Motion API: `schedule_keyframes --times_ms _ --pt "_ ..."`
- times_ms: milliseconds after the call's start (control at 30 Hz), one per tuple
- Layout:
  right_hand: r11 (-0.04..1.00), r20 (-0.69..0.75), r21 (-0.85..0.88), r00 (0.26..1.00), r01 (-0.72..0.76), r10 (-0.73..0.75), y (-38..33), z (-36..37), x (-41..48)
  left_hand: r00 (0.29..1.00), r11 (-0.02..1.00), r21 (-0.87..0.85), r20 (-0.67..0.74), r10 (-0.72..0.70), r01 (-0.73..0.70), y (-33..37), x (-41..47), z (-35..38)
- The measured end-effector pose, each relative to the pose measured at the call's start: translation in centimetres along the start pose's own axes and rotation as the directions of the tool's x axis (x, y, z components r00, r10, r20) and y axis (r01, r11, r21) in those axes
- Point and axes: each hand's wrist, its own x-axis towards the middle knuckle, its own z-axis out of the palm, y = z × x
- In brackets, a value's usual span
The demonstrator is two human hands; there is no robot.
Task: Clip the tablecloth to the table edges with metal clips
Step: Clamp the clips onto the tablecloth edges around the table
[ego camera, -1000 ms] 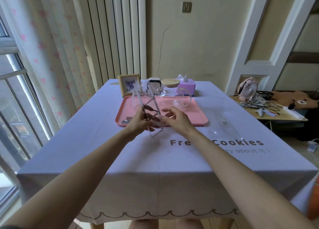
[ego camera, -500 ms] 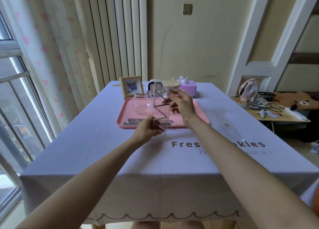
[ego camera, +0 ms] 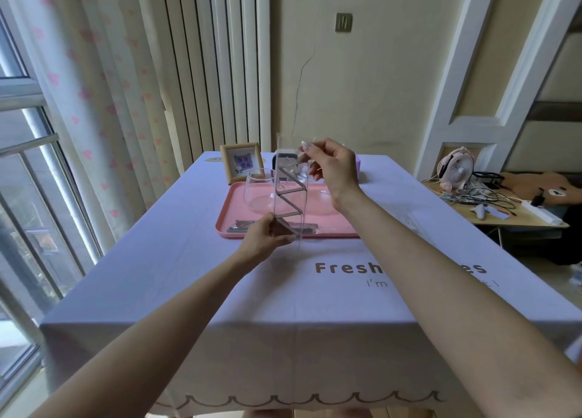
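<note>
The left hand (ego camera: 259,240) grips a clear pack (ego camera: 290,204), seemingly of clips (ego camera: 291,192); the right hand (ego camera: 334,169) pinches its top.

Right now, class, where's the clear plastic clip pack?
Head view, centre: clip pack upright over the pink tray's near edge, left hand gripping its base, right hand its top.

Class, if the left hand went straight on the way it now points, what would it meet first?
The left hand grips the lower end of the clear clip pack; beyond that, likely the near rim of the pink tray, though depth is unclear.
</note>
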Motion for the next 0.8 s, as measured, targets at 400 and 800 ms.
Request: schedule_keyframes --times_ms 400,800 --pt "0.989 0.149 -0.149 0.988 -0.013 0.035 -0.8 0.0 -0.4 0.999 0.998 -0.054 -0.034 0.021 -0.023 0.6 -0.3 0.1" --pt "0.975 0.18 -0.22 0.982 -0.008 0.049 -0.3 -0.7 -1.2 0.998 0.989 -0.146 -0.067 0.003 -0.012 1.0 -0.1 0.7"
